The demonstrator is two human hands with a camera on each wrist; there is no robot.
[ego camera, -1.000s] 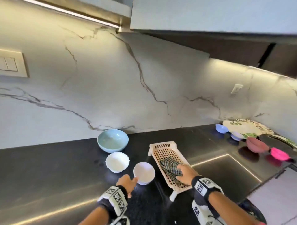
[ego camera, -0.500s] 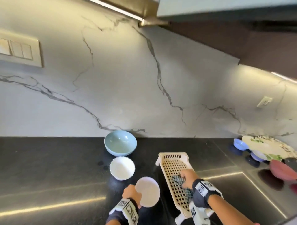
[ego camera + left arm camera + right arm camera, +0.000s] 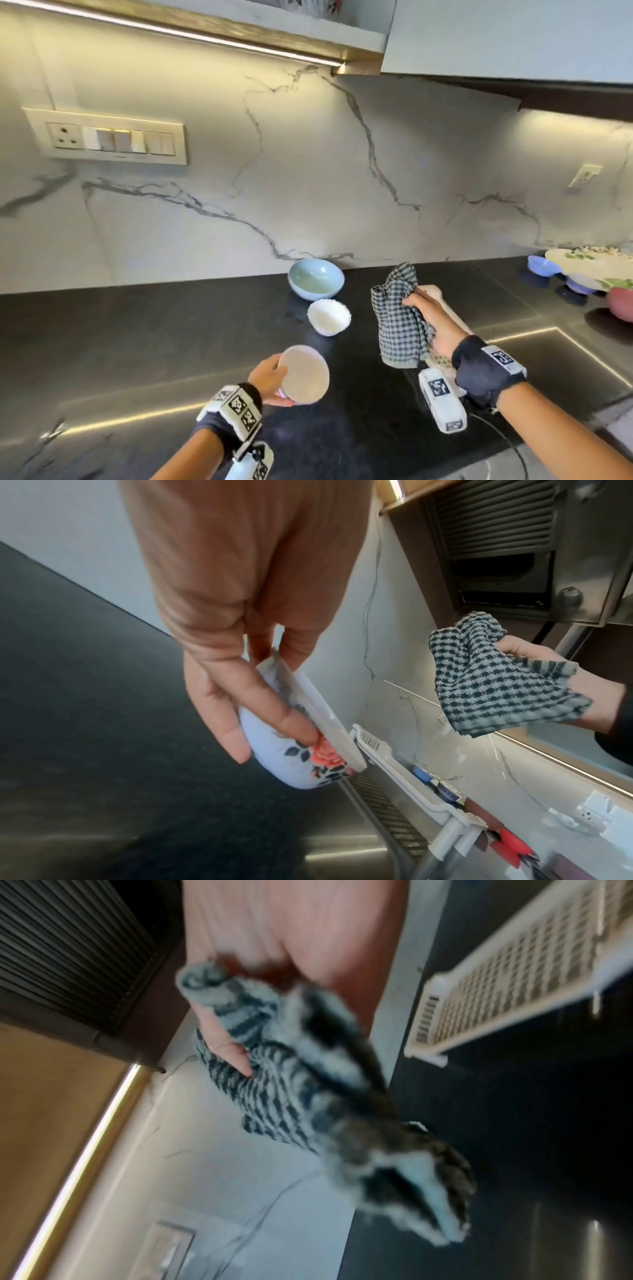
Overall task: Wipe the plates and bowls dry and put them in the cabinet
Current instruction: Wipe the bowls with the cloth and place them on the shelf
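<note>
My left hand (image 3: 270,378) grips a small white bowl (image 3: 306,374) with a rose print (image 3: 325,753), tilted and lifted off the black counter. The fingers (image 3: 270,704) wrap its outside and the thumb lies on the rim. My right hand (image 3: 433,323) holds a dark checked cloth (image 3: 399,318) bunched up above the cream slatted tray (image 3: 520,964). In the right wrist view the cloth (image 3: 308,1085) hangs blurred from the fingers (image 3: 226,1045). A light blue bowl (image 3: 315,282) and a scalloped white bowl (image 3: 329,316) stand on the counter behind.
At the far right lie a floral plate (image 3: 596,265), small blue bowls (image 3: 541,265) and a pink bowl (image 3: 621,303). An open upper cabinet shelf (image 3: 301,20) hangs above the marble wall. A switch panel (image 3: 109,138) is on the left wall.
The left hand has taken the small white bowl and lifted it off the counter. The right hand has picked the cloth up from the tray and raised it.
</note>
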